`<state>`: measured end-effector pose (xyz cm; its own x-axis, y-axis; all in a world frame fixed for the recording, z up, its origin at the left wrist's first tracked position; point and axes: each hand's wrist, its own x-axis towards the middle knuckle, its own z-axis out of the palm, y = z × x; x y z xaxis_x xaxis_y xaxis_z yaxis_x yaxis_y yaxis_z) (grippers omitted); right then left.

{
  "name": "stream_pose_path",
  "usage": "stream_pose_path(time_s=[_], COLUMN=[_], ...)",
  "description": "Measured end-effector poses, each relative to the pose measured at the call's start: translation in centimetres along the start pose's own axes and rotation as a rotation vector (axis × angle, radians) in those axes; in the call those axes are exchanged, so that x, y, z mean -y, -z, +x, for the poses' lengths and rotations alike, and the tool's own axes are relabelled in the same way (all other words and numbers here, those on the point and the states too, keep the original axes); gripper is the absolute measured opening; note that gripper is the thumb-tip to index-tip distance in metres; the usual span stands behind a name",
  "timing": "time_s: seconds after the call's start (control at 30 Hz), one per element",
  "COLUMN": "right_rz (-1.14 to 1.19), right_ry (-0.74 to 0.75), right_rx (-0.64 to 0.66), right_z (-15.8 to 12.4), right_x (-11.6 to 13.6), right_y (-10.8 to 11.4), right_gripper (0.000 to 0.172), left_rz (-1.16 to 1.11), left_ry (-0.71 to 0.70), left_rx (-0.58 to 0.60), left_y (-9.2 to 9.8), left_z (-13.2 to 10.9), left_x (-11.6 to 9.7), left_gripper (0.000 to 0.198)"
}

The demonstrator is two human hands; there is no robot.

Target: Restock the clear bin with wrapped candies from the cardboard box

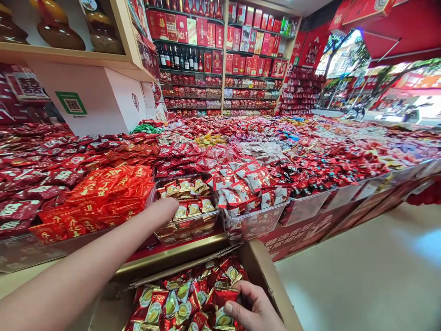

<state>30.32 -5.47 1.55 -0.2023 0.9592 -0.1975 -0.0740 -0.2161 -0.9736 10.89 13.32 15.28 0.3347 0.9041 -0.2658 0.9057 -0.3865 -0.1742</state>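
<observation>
Pinches red candy packet (225, 296) in right hand (253, 309), low in cardboard box (263, 276), near right. Reaches left hand (164, 209) far-left into clear bin (193, 228) of gold-wrapped candies (188, 209); grip hidden, cannot tell.

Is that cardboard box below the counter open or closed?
Open: wrapped candies show inside the cardboard box, where the right hand grips some.

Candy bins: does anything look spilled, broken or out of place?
Nothing stands out. The bins are heaped, yet the sweets stay inside. The left hand reaches into a clear bin; the right hand grips a packet in the cardboard box.
</observation>
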Motion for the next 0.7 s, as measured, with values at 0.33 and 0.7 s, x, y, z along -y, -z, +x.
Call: stream_pose_path(time_s=[0.33,0.7], right_rz=[0.036,-0.024], right_ry=[-0.078,-0.139], right_rx=[-0.018,-0.055], right_z=[-0.6,-1.2], right_x=[-1.2,-2.6], right_y=[0.0,-0.1], right_gripper=[0.04,0.043], left_rz=[0.126,0.096], left_ry=[0.035,0.014], left_rx=[0.089,0.113], left_y=[-1.0,-1.0], left_z=[2.3,1.8], left_x=[1.9,1.1], left_gripper=[0.018,0.016])
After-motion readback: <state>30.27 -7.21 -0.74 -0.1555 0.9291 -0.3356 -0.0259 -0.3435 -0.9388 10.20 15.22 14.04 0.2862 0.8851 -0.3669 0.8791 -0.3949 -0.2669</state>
